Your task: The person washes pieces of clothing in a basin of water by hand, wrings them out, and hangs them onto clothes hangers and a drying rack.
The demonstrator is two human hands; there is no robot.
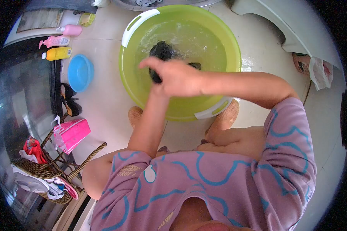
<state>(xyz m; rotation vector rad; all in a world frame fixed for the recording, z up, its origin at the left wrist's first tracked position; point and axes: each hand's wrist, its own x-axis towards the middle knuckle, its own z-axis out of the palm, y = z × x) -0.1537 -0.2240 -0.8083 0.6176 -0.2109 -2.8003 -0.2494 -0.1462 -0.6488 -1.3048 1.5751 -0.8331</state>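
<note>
A large yellow-green tub with white handles holds water. Black wet cloth sits in its left half, with another dark piece showing by the right wrist. Over the cloth is my right hand, slightly blurred, one digit stretched out to the left, apart from the rest of the hand. It crosses on top of my left hand, of which only the part near the wrist shows. The left fingers are hidden behind the right hand and the cloth.
Left of the tub are a blue basin, a yellow bottle, pink bottles, black shoes and a pink bag by a wicker chair. A white bag hangs at right. The feet flank the tub's near edge.
</note>
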